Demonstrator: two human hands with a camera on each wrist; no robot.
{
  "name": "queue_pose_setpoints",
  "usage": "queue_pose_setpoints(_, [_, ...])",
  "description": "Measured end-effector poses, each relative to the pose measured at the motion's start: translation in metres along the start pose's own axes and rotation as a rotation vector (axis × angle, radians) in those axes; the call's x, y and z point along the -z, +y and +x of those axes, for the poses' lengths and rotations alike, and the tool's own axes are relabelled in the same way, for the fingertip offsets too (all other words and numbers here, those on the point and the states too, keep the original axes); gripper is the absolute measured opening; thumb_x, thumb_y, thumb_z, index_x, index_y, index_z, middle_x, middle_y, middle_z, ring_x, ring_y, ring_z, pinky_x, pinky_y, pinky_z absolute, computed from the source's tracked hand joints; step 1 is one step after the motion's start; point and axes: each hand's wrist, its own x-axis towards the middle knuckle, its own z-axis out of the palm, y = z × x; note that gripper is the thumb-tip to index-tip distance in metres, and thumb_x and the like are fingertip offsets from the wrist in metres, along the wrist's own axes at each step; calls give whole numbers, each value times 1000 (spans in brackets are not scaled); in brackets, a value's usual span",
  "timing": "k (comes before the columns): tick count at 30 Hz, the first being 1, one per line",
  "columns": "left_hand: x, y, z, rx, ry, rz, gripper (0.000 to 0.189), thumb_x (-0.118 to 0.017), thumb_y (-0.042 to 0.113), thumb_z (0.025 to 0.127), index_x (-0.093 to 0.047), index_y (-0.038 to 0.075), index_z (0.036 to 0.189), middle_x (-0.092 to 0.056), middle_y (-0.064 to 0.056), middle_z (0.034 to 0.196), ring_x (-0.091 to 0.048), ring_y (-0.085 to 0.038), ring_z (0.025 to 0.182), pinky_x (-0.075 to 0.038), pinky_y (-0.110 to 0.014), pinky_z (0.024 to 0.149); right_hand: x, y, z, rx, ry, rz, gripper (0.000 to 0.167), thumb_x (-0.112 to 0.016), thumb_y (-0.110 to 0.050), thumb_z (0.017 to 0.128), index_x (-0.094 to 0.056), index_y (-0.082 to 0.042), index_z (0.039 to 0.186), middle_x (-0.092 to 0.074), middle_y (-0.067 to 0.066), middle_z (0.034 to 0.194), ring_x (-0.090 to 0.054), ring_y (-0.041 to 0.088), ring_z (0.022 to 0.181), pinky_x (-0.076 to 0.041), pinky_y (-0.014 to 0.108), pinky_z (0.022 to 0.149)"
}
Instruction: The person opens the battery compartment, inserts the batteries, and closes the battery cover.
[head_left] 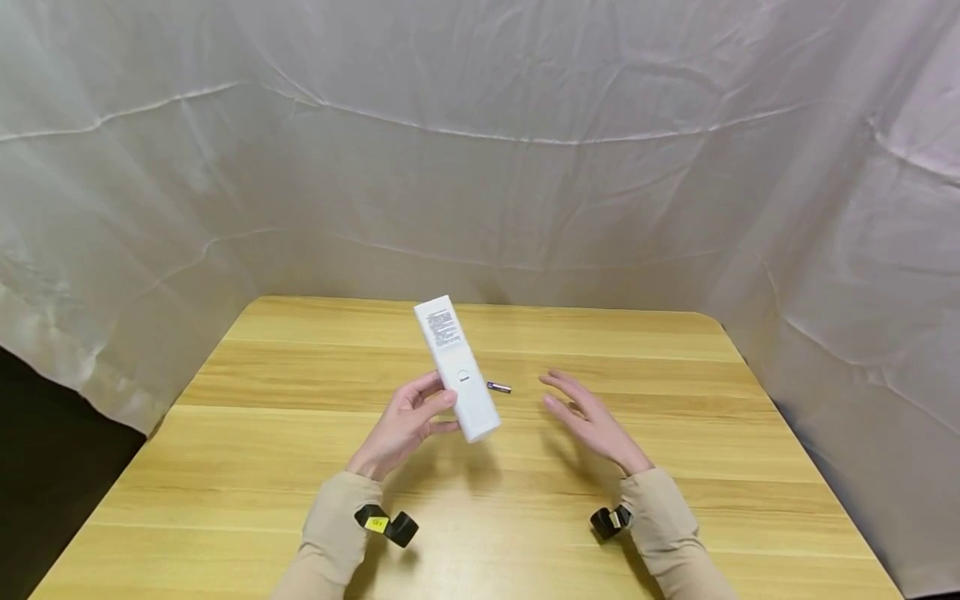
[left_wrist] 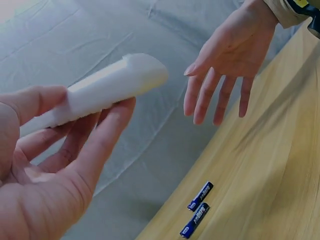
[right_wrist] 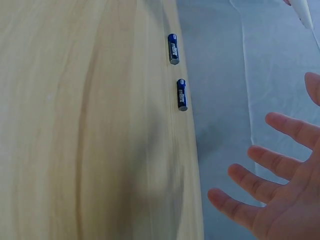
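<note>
My left hand (head_left: 405, 421) grips a white remote control (head_left: 456, 367) above the table, thumb on one side and fingers on the other. Its back faces up in the head view, with small print near the far end and a round mark lower down. Two dark blue batteries, one nearer (left_wrist: 194, 220) and one farther (left_wrist: 201, 196) in the left wrist view, lie side by side on the wood. From above, only one battery (head_left: 498, 387) shows, beside the remote. My right hand (head_left: 596, 423) hovers right of them, fingers spread, holding nothing.
The wooden table (head_left: 247, 467) has a light striped grain and rounded back corners. A pale wrinkled cloth (head_left: 480, 192) hangs behind it and along both sides. Each sleeve carries a black wrist mount, the left mount (head_left: 386, 523) and the right mount (head_left: 609, 523).
</note>
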Motion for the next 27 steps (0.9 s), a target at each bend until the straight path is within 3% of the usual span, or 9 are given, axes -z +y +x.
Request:
queue_pose_setpoints(5, [-1, 0, 2, 14, 48, 12, 53, -56, 5, 101, -37, -3, 150, -63, -2, 131, -67, -15, 113, -62, -41, 97, -2, -3, 2, 17, -4, -1, 47, -49, -26, 106, -45, -7, 150, -31, 23, 163, -30, 47, 148, -36, 68, 117])
queue_pose_setpoints(12, [-5, 1, 2, 44, 111, 31, 53, -61, 4, 98, -40, -5, 146, -62, -20, 138, -70, -14, 108, -62, -41, 96, -5, -8, 2, 33, -14, -7, 47, -48, -26, 106, -45, -7, 150, -31, 24, 162, -30, 48, 148, -37, 69, 116])
queue_pose_setpoints(17, [-7, 3, 3, 39, 149, 36, 54, -62, 4, 97, -41, -4, 147, -59, -25, 140, -70, -14, 107, -62, -41, 96, -8, -12, 3, 52, -5, -19, 47, -48, -25, 106, -46, -7, 149, -33, 23, 162, -31, 47, 148, -37, 68, 117])
queue_pose_setpoints(22, [-10, 4, 4, 30, 188, 54, 53, -63, 3, 96, -43, -4, 145, -60, -26, 138, -71, -13, 103, -63, -41, 94, -11, -22, 3, 82, 43, 1, 45, -53, -24, 105, -50, -10, 147, -39, 19, 160, -35, 42, 148, -38, 64, 118])
queue_pose_setpoints(27, [-15, 4, 5, 30, 204, 71, 51, -63, 0, 94, -46, -6, 142, -62, -28, 134, -73, -13, 99, -64, -42, 91, -18, -36, 5, 155, 150, -16, 42, -63, -21, 99, -58, -10, 140, -55, 15, 148, -50, 36, 137, -45, 60, 114])
